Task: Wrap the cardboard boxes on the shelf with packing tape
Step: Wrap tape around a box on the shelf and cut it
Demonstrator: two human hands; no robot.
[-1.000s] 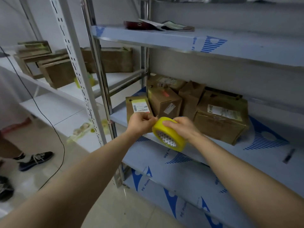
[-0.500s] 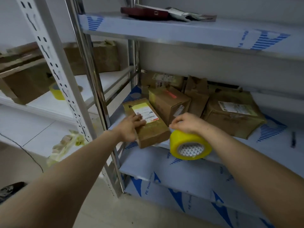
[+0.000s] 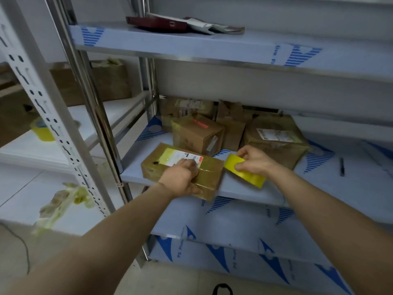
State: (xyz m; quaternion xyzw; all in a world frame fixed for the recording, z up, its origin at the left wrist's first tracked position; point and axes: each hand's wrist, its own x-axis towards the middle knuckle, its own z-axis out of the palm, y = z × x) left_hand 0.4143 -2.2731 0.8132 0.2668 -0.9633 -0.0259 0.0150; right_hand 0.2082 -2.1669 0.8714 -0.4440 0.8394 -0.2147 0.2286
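A flat cardboard box [image 3: 157,167] with a white shipping label lies at the front edge of the middle shelf [image 3: 319,188]. My left hand [image 3: 182,177] presses down on the box's top, with the thumb over its front side. Just right of the box, my right hand [image 3: 255,160] grips a yellow roll of packing tape [image 3: 244,173], held edge-on close to the box's right end. Behind them stand more cardboard boxes: a medium one [image 3: 195,133], a large one with a label [image 3: 274,137] and others at the back.
A perforated white upright [image 3: 42,116] and steel posts [image 3: 89,99] stand on the left. A second yellow tape roll [image 3: 41,132] sits on the neighbouring shelf with more boxes [image 3: 110,81]. A dark red item [image 3: 157,23] lies on the upper shelf. A pen [image 3: 341,166] lies at right.
The flat box has been pulled toward the shelf's front edge. My left hand moved onto its top, and my right hand brought the tape roll up beside its right end.
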